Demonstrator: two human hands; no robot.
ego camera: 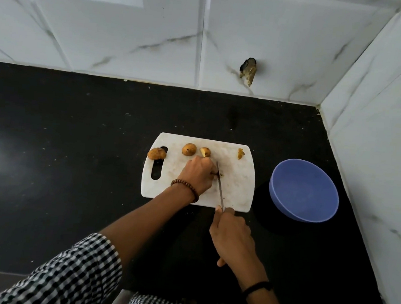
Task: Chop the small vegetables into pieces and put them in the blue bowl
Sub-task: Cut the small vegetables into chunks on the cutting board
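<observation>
Left hand (197, 176) pinching vegetable piece (220, 174), right hand (233, 233) clamped on knife (220, 188) at near edge of board (238, 180), blue bowl (304, 191) to its right, black counter (73, 139) wide leftward

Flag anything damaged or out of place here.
Yes: a jagged hole with brownish debris is broken into the wall tile above the counter. Also, one small vegetable sits half over the cutting board's handle slot, at its left edge.

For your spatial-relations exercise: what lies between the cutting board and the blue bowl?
Nothing but bare black counter; the head view shows the cutting board and blue bowl apart.
</observation>
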